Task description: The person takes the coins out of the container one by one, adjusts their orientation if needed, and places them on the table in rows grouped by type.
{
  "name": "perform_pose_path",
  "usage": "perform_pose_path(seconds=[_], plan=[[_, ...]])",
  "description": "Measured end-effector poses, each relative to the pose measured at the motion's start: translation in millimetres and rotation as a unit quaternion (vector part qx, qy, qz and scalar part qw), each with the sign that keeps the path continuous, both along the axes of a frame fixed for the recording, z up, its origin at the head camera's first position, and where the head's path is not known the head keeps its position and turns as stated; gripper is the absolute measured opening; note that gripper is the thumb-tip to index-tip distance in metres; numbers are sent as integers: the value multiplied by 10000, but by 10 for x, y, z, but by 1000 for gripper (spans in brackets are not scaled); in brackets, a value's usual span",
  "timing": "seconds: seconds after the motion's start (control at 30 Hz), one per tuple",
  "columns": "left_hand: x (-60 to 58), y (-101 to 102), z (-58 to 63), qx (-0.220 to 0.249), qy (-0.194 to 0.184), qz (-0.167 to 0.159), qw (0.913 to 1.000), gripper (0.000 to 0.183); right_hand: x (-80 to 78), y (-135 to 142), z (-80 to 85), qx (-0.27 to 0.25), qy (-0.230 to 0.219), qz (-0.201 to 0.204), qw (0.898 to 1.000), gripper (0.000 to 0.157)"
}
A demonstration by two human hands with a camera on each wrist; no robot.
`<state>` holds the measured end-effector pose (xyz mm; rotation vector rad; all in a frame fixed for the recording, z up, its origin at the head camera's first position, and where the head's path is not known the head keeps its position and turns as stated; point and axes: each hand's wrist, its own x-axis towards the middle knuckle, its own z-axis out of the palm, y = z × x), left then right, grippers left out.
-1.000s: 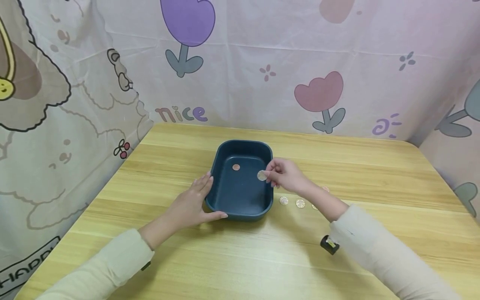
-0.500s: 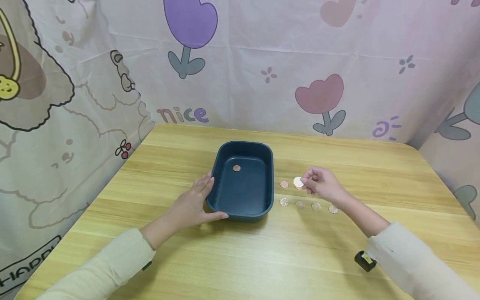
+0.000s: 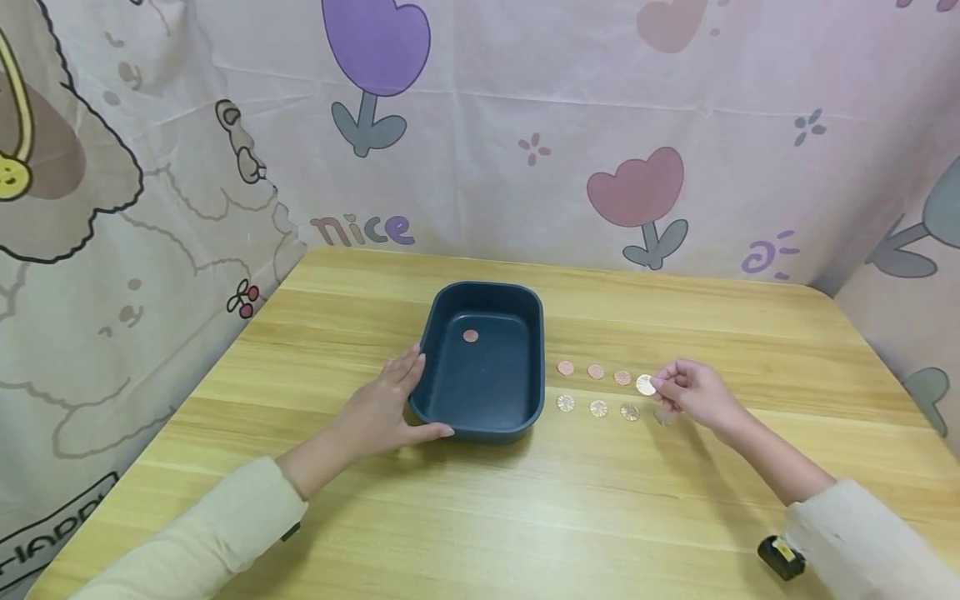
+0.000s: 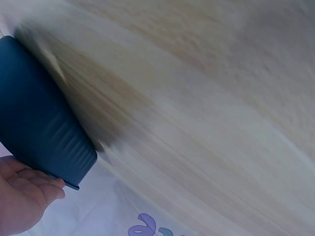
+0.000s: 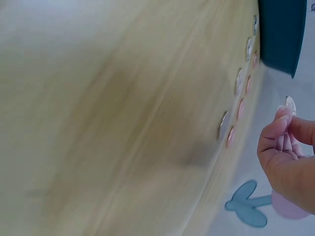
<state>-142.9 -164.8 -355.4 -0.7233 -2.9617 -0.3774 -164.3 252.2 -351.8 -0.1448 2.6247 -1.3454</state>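
Observation:
My right hand (image 3: 701, 396) pinches a silvery coin (image 3: 646, 385) between thumb and fingertips, held up over the right end of two rows of coins. The back row has copper-coloured coins (image 3: 596, 372); the front row has silvery coins (image 3: 597, 408). In the right wrist view the pinched coin (image 5: 291, 105) stands on edge at the fingertips. My left hand (image 3: 378, 412) rests at the near left corner of a dark blue rectangular tub (image 3: 529, 423), fingers along its left side, thumb on the near rim. One copper coin (image 3: 470, 336) lies inside the tub.
The tub and coins are on a wood-grain table (image 3: 465, 525). A patterned cloth (image 3: 480, 167) hangs behind it and along the sides. Below the right sleeve (image 3: 862, 533) shows a small black device (image 3: 782, 557).
My right hand has moved from over the tub's right rim, rightward along the coin rows, still pinching the silvery coin. Both rows now show more fully. My left hand and the tub have stayed put.

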Motion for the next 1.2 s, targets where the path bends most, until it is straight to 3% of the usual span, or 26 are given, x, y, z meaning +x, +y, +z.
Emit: perform_pose_path(seconds=[0.57, 0.97, 1.2], plan=[[3, -12, -10, 47, 9, 8, 10000, 104, 216, 537, -140, 697, -640, -267, 9952, 20], [10, -8, 9, 85, -72, 20, 9999, 104, 207, 651, -213, 734, -1083, -568, 9898, 18], [5, -11, 0, 92, -59, 20, 9999, 104, 176, 629, -219, 896, -1015, -709, 9882, 15]])
